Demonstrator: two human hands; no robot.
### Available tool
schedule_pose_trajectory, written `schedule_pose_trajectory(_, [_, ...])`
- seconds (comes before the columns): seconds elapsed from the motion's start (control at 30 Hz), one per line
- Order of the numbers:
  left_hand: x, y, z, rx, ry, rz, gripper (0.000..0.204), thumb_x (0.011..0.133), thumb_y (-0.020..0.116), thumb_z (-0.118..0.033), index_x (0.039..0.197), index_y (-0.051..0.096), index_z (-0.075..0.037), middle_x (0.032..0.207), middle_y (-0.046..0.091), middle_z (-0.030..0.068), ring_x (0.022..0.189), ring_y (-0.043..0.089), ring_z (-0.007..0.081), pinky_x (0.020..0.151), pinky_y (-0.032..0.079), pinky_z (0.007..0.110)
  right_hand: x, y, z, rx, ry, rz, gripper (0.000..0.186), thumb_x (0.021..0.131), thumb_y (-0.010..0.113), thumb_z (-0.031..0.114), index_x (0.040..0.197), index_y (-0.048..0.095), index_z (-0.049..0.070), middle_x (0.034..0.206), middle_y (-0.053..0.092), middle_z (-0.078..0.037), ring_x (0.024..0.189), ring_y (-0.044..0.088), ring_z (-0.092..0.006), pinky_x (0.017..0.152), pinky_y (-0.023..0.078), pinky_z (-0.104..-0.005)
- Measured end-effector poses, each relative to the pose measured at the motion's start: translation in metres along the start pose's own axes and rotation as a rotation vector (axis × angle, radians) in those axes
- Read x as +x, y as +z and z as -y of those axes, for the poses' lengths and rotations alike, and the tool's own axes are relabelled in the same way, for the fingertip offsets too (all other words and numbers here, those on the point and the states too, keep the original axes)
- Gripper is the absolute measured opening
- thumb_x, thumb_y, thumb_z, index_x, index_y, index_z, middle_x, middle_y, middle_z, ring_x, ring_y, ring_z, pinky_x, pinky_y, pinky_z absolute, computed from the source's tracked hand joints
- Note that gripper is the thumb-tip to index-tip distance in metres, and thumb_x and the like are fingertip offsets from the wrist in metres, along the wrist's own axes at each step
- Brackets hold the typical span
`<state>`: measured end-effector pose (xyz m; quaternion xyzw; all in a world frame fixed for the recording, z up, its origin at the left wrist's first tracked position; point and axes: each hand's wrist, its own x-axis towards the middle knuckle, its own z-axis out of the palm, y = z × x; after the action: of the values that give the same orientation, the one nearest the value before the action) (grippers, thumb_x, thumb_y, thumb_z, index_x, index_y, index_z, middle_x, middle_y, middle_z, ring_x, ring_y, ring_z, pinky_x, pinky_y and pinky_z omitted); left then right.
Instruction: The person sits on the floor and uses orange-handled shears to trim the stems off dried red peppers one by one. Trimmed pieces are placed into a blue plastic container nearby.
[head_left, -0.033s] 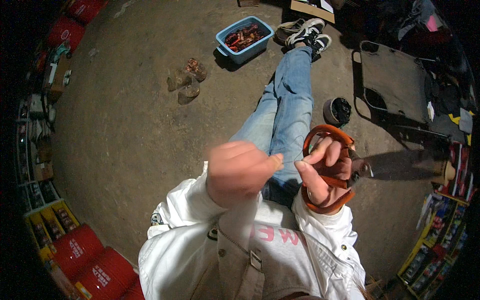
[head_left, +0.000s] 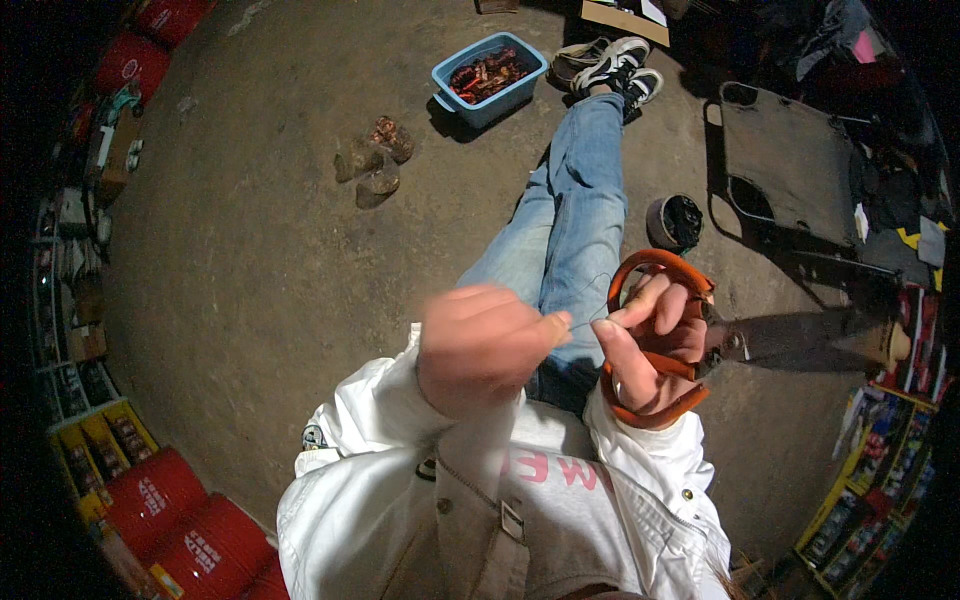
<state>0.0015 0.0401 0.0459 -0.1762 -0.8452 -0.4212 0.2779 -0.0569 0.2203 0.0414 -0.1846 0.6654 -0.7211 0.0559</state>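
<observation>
My right hand (head_left: pixel 650 350) is closed, with orange-handled scissors (head_left: pixel 660 262) hooked round it and their dark blades pointing right. Its thumb and forefinger pinch a thin dark thread (head_left: pixel 596 284), which loops up over my jeans. My left hand (head_left: pixel 490 345) is closed and blurred beside it, thumb tip near the pinch; I cannot make out what it holds. My outstretched legs (head_left: pixel 580 170) in blue jeans lie beneath both hands.
A blue tub (head_left: pixel 441 76) of reddish pieces and some clear bags (head_left: pixel 375 160) sit on the floor (head_left: pixel 230 250). A dark pot (head_left: pixel 672 222) stands beside my leg, near a folding chair (head_left: pixel 785 160). Red drums (head_left: pixel 190 530) and stocked shelves line both sides.
My left hand has shifted slightly to the right, toward my right hand. The scissors stay hooked on my right hand, nearly unmoved.
</observation>
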Motion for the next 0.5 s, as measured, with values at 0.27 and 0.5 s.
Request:
schedule_pose_trajectory(0.27, [-0.003, 0.007, -0.011, -0.067, -0.224, -0.150, 0.014, 0.071, 0.069, -0.003, 0.085, 0.069, -0.001, 0.072, 0.063, 0.0104, 0.063, 0.062, 0.0245, 0.054, 0.047, 0.033, 0.000, 0.005, 0.005, 0.258, 0.023, 0.087, 0.042, 0.071, 0.070, -0.009, 0.091, 0.037, 0.009, 0.095, 0.061, -0.010, 0.080, 0.059, -0.0142, 0.072, 0.048, -0.0283])
schedule_pose_trajectory(0.5, [-0.003, 0.010, -0.011, -0.112, -0.229, -0.234, 0.012, 0.072, 0.069, 0.001, 0.084, 0.069, -0.001, 0.076, 0.065, 0.0106, 0.065, 0.063, 0.0228, 0.056, 0.049, 0.031, 0.006, 0.003, 0.001, 0.284, -0.027, 0.161, 0.038, 0.072, 0.065, -0.010, 0.088, 0.037, 0.009, 0.089, 0.060, -0.011, 0.080, 0.058, -0.0176, 0.074, 0.046, -0.0316])
